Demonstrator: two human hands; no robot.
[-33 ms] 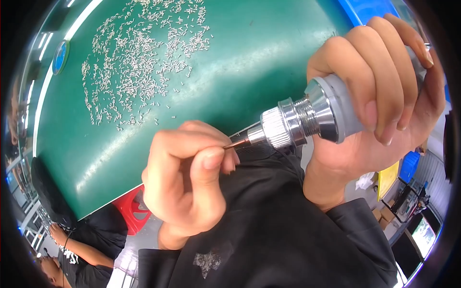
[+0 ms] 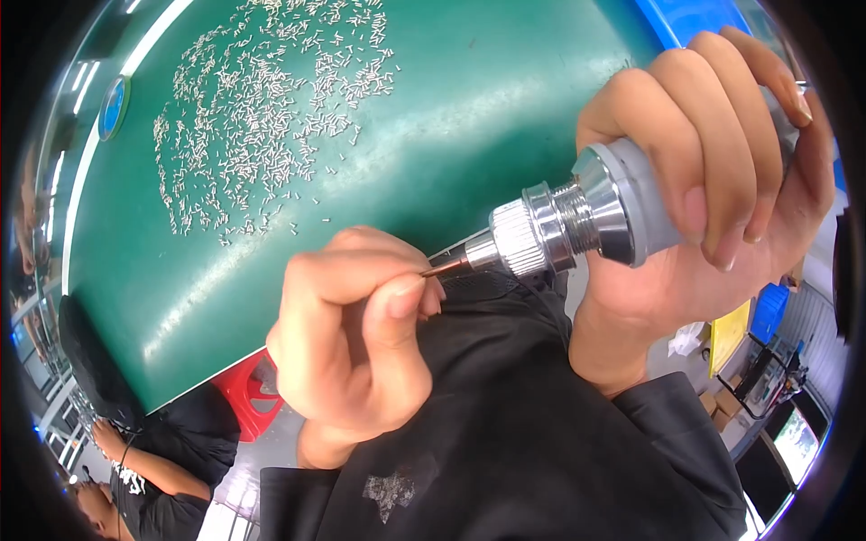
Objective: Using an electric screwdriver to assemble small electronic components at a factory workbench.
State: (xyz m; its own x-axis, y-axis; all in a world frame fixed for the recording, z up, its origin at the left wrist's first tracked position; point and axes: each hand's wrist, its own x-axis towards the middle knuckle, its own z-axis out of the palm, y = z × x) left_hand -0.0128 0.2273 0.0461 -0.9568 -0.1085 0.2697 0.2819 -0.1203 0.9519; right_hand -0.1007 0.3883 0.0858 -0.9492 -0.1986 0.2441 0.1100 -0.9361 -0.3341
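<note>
Holding unchanged, left hand (image 2: 352, 334) at tool (image 2: 577, 221) tip, right hand (image 2: 722, 189) gripping

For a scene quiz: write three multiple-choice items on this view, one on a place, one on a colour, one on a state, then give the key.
1. Where do the small metal pins lie?
A. scattered on the mat
B. in a blue bin
C. in the left hand

2. What colour is the mat?
A. red
B. green
C. white

3. How is the grey and silver hand tool held?
A. lying loose on the mat
B. gripped in the right hand, its thin tip at the left hand fingers
C. hanging from a hook

Key: 1 A, the pins spread across the mat's upper part. 2 B, its surface is plainly green. 3 B, the right hand wraps the body while the left pinches at the tip.
</note>
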